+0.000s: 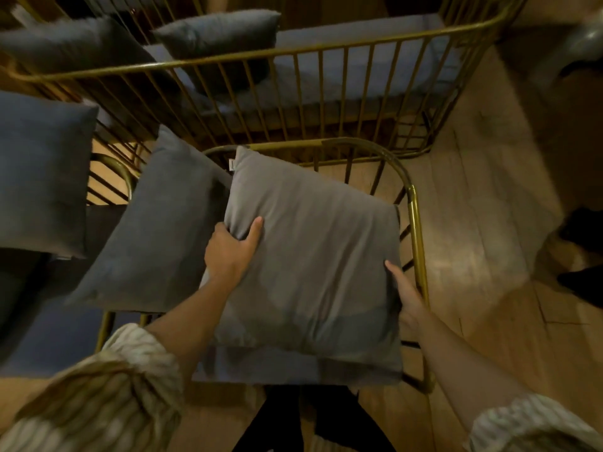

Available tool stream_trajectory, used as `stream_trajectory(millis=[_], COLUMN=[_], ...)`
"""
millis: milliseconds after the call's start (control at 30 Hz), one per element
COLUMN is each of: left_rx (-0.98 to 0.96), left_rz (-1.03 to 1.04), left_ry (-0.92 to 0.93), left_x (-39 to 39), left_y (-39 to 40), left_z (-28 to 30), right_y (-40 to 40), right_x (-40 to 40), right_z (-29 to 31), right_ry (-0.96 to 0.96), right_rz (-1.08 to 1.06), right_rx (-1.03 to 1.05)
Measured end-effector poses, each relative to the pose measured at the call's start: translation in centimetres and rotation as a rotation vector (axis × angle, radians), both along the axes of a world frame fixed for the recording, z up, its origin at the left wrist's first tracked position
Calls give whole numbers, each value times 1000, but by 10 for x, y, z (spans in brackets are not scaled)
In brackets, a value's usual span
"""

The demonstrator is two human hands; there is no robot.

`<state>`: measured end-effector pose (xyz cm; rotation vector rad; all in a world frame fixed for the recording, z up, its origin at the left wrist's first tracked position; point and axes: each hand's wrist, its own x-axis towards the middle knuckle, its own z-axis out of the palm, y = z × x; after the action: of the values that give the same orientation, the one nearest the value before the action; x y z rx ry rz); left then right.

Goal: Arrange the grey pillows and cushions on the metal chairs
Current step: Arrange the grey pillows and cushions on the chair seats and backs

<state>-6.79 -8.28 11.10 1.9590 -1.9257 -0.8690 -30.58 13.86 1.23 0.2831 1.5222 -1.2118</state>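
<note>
A grey pillow (313, 256) lies tilted over the seat of the near gold metal chair (416, 230). My left hand (231, 249) pinches its left edge, thumb on top. My right hand (408, 295) presses against its right edge, fingers tucked behind it. A second grey pillow (156, 230) leans beside it on the left. Under both lies a grey seat cushion (293, 367).
Another gold wire chair (293, 53) stands beyond, holding a grey seat cushion (359, 70) and a pillow (222, 44). More grey pillows lie at the left (39, 171) and top left (65, 44). Wooden floor (483, 243) runs along the right.
</note>
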Motion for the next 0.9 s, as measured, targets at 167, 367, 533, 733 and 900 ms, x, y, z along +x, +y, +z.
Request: stream_trajectory(millis=[167, 367, 533, 733, 900], left_rx=[-83, -163, -238, -307, -323], left_rz=[101, 280, 438, 699, 872], left_ry=[90, 191, 279, 412, 533], left_x=[4, 53, 130, 245, 361], left_y=[1, -18, -40, -61, -84], left_z=[44, 93, 129, 144, 132], right_y=[-29, -87, -159, -234, -311], right_x=[-16, 3, 37, 147, 253], right_z=[63, 109, 116, 199, 228], right_ry=[78, 174, 250, 416, 542], right_rz=[102, 224, 299, 499, 682], right_rx=[-91, -249, -381, -522, -580])
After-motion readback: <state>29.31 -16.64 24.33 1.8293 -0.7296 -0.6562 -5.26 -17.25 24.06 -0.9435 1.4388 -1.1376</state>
